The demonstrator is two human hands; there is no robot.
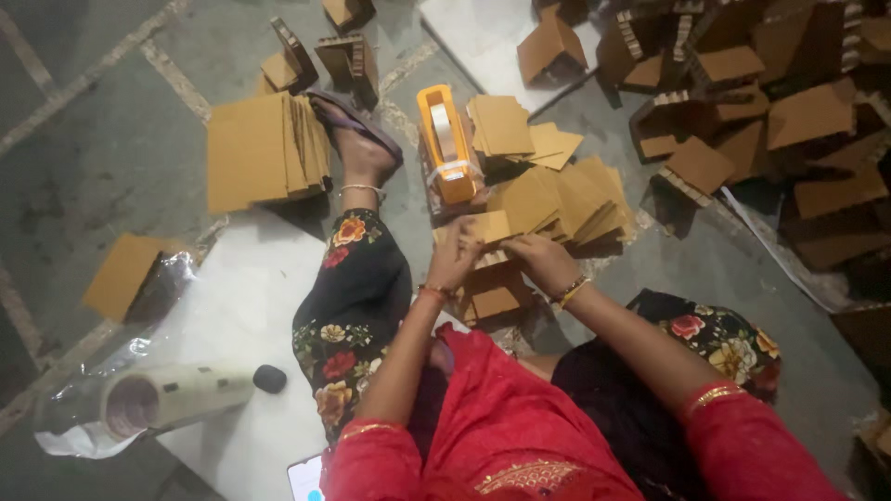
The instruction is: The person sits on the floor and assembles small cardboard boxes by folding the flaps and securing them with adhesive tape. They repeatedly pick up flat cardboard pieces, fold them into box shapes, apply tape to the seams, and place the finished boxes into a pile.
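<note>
Left hand [455, 258] closed on the left edge of a small cardboard piece [489, 226], fingers curled over its top. Right hand [541, 260] pinched on the same piece from the right, thumb and fingertips at its lower edge. The piece is held between both hands, low above the floor, just in front of the person's knees. Directly under the hands: a small folded cardboard box [494, 299] resting on the floor, touching or nearly touching the held piece; cannot tell which. Just beyond the hands, an orange tape dispenser [445, 141] stands upright with a roll of pale tape in it. To its right, a loose heap of flat cardboard squares [557, 199], fanned and overlapping. Left of the dispenser, the person's foot in a sandal [357, 125], resting against a neat stack of flat cardboard sheets [260, 153]. Far right and top: a large jumble of assembled cardboard boxes [770, 102]. Near left: a white sheet [241, 297] on the concrete floor [102, 158], with a large roll in clear plastic wrap [153, 399] lying on its side and a small dark cap [270, 378] just beside it. One more flat cardboard sheet [121, 274] lies apart at the left edge.
</note>
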